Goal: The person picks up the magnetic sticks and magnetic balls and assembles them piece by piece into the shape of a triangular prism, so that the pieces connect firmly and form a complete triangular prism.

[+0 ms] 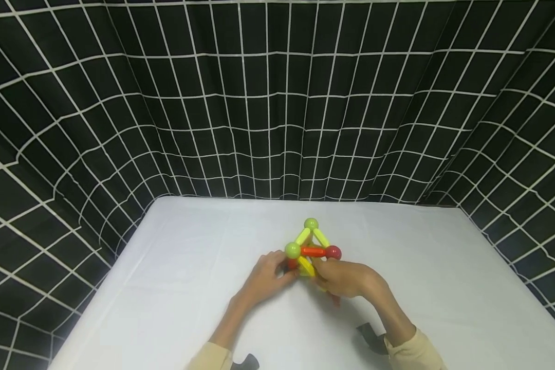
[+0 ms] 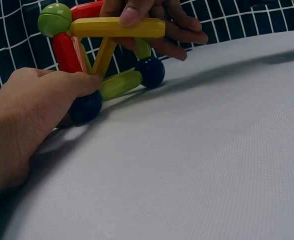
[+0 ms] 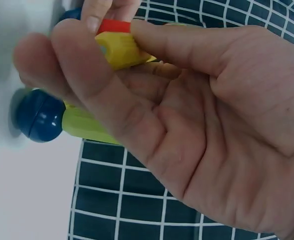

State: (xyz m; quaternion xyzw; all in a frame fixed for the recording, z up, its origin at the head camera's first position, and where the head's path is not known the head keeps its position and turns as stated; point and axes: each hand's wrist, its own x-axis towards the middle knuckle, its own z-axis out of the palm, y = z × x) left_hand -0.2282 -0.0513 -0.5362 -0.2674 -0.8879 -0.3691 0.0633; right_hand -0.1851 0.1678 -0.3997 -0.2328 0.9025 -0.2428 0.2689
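Observation:
A frame of magnetic sticks and balls stands on the white table. In the head view its top carries a green ball [image 1: 293, 250], a red stick [image 1: 313, 252], a red ball [image 1: 333, 253] and a farther green ball [image 1: 311, 223]. My left hand [image 1: 266, 277] holds the upright red stick [image 2: 67, 52] near its lower end, just above a blue ball [image 2: 85, 108]. My right hand [image 1: 344, 277] pinches a yellow stick [image 2: 137, 28], whose far end meets the green corner ball in the left wrist view. Fingers hide part of the frame.
Another blue ball [image 3: 39, 115] sits on the table [image 1: 189, 246] at the frame's base, joined to a light green stick [image 3: 89, 125]. A black curtain with a white grid [image 1: 277, 113] surrounds the table at the back and sides.

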